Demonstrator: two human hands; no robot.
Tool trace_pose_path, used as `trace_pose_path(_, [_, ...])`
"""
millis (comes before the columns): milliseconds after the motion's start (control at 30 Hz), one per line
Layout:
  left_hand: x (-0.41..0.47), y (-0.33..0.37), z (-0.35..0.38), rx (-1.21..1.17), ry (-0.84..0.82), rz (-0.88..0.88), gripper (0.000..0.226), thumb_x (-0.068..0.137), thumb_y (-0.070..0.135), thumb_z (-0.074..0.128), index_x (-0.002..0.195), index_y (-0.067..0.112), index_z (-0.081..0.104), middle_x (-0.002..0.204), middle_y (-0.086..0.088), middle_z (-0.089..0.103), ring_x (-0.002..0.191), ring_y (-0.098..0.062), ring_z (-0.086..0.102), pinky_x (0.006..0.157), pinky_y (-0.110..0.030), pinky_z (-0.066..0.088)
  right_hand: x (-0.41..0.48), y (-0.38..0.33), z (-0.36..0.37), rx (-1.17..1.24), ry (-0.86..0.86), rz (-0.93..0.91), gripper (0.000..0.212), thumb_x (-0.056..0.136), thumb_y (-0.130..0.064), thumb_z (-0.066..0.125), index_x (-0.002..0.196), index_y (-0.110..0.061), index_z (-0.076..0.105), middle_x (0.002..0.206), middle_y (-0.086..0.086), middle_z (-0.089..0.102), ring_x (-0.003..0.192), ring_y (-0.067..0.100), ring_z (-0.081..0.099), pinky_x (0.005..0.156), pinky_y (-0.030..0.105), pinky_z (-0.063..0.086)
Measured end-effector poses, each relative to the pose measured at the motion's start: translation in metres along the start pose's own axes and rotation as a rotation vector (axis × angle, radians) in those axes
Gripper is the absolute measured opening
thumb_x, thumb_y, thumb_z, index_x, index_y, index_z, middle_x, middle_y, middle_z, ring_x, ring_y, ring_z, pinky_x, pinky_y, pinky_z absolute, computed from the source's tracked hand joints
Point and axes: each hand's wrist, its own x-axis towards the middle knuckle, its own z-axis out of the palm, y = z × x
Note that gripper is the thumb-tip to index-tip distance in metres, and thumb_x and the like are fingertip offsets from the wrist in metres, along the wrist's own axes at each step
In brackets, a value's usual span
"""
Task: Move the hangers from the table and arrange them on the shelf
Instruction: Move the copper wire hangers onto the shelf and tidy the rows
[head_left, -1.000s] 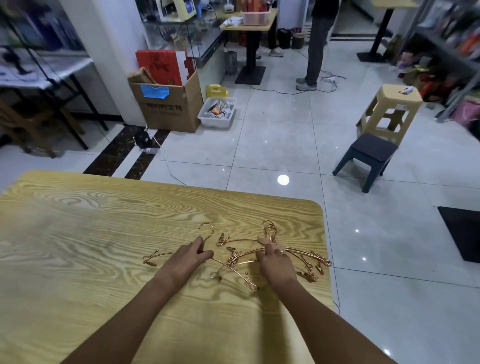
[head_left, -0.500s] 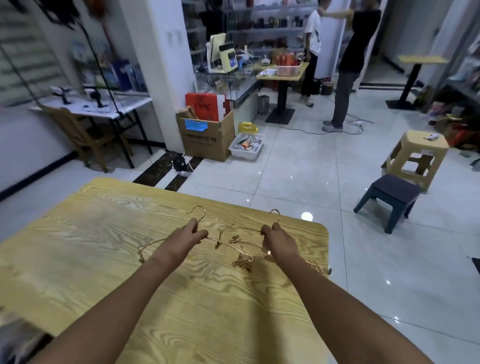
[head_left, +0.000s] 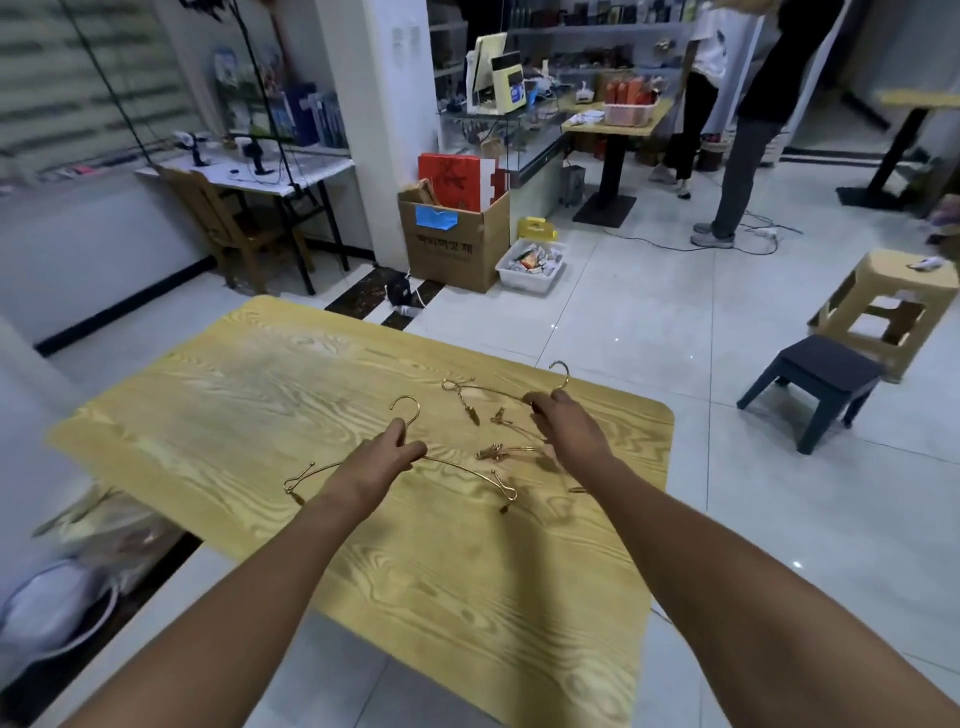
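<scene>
- Head view: a wooden table (head_left: 249, 395) with a yellow grain fills the lower middle, and both bare forearms reach out over it.
- The left hand (head_left: 382, 457) has its fingers and thumb curled round the neck of a gold wire hanger (head_left: 467, 467), just below the hook. The hanger's arms spread out to either side of the hand, over the middle of the tabletop. Whether it rests on the wood or hangs just above it cannot be told.
- The right hand (head_left: 566, 426) has its fingers closed round the neck of a second hanger (head_left: 493, 391), whose hook rises past the knuckles near the table's far right corner.
- One arm of the second hanger runs off to the left, and a small clip (head_left: 470, 413) dangles from it.
- More gold clips and wire (head_left: 493, 452) show between the two hands. How many hangers they belong to cannot be told.
- On the tiled floor beyond the table stand a cardboard box (head_left: 457, 249) and, beside it, a white tub (head_left: 530, 267).
- To the right stands a dark stool (head_left: 821, 379), with a beige stool (head_left: 883, 296) behind it.
- Two people (head_left: 743, 156) stand far back.
</scene>
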Motion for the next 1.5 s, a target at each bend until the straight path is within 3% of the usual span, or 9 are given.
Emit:
trace_pose_path(200, [-0.015, -0.018, 0.0, -0.017, 0.002, -0.012, 0.029, 0.087, 0.034, 0.056, 0.074, 0.02, 0.035, 0.072, 0.0, 0.051, 0.087, -0.014, 0.065, 0.078, -0.041, 0.043, -0.014, 0.003, 0.01, 0.005, -0.067, 0.013, 0.03, 0.099, -0.022, 0.047, 0.128, -0.017, 0.052, 0.113, 0.01, 0.057, 0.102, 0.029, 0.057, 0.078, 0.038, 0.048])
trace_pose_path(467, [-0.009, -0.033, 0.011, -0.023, -0.043, -0.035, 0.029, 0.09, 0.035, 0.056, 0.079, 0.015, 0.037, 0.078, -0.002, 0.054, 0.09, -0.012, 0.064, 0.066, -0.032, 0.035, -0.032, 0.033, 0.059, -0.086, -0.225, 0.139, 0.021, 0.098, -0.021, 0.048, 0.116, -0.009, 0.052, 0.113, 0.014, 0.055, 0.097, 0.031, 0.058, 0.069, 0.032, 0.041])
trace_pose_path(667, [0.021, -0.027, 0.025, -0.044, -0.097, -0.04, 0.027, 0.089, 0.036, 0.056, 0.08, 0.017, 0.039, 0.092, -0.011, 0.061, 0.089, -0.005, 0.062, 0.069, -0.03, 0.036, -0.034, 0.056, 0.095, -0.1, -0.302, 0.245, 0.035, 0.099, -0.016, 0.042, 0.133, -0.007, 0.039, 0.121, 0.013, 0.054, 0.103, 0.029, 0.057, 0.075, 0.032, 0.042])
trace_pose_path(800, [0.039, -0.022, 0.037, -0.019, -0.133, -0.035, 0.026, 0.089, 0.036, 0.056, 0.083, 0.015, 0.04, 0.097, -0.012, 0.062, 0.088, -0.001, 0.061, 0.068, -0.025, 0.035, -0.035, 0.069, 0.11, -0.111, -0.308, 0.281, 0.031, 0.097, -0.011, 0.039, 0.126, -0.009, 0.052, 0.128, 0.011, 0.051, 0.113, 0.027, 0.051, 0.079, 0.024, 0.039])
trace_pose_path(967, [0.062, -0.018, 0.047, -0.024, -0.166, -0.024, 0.029, 0.089, 0.036, 0.056, 0.086, 0.011, 0.042, 0.093, -0.011, 0.061, 0.087, -0.003, 0.061, 0.07, -0.028, 0.036, -0.028, 0.083, 0.115, -0.164, -0.285, 0.365, 0.045, 0.09, -0.001, 0.047, 0.134, -0.009, 0.04, 0.131, 0.019, 0.039, 0.116, 0.035, 0.045, 0.093, 0.04, 0.045])
trace_pose_path(1100, [0.077, -0.011, 0.056, -0.045, -0.19, -0.011, 0.031, 0.089, 0.035, 0.057, 0.091, 0.006, 0.044, 0.095, -0.012, 0.061, 0.089, -0.008, 0.062, 0.071, -0.029, 0.036, -0.021, 0.094, 0.114, -0.285, -0.27, 0.404, 0.049, 0.083, 0.01, 0.046, 0.128, -0.009, 0.042, 0.132, 0.018, 0.037, 0.119, 0.032, 0.037, 0.089, 0.036, 0.043])
trace_pose_path(1233, [0.087, -0.009, 0.066, -0.034, -0.209, 0.007, 0.032, 0.089, 0.037, 0.056, 0.092, 0.007, 0.044, 0.092, -0.006, 0.061, 0.092, -0.011, 0.063, 0.072, -0.03, 0.037, -0.009, 0.098, 0.12, -0.287, -0.25, 0.35, 0.044, 0.087, -0.003, 0.055, 0.129, -0.011, 0.044, 0.129, 0.014, 0.044, 0.117, 0.029, 0.041, 0.091, 0.033, 0.04])
trace_pose_path(1500, [0.106, -0.014, 0.076, 0.0, -0.235, 0.026, 0.029, 0.089, 0.039, 0.055, 0.086, 0.013, 0.042, 0.086, -0.003, 0.059, 0.087, -0.01, 0.062, 0.071, -0.031, 0.037, 0.006, 0.092, 0.136, -0.253, -0.212, 0.378, 0.043, 0.092, -0.006, 0.046, 0.133, -0.016, 0.038, 0.126, 0.012, 0.048, 0.115, 0.029, 0.045, 0.093, 0.033, 0.039])
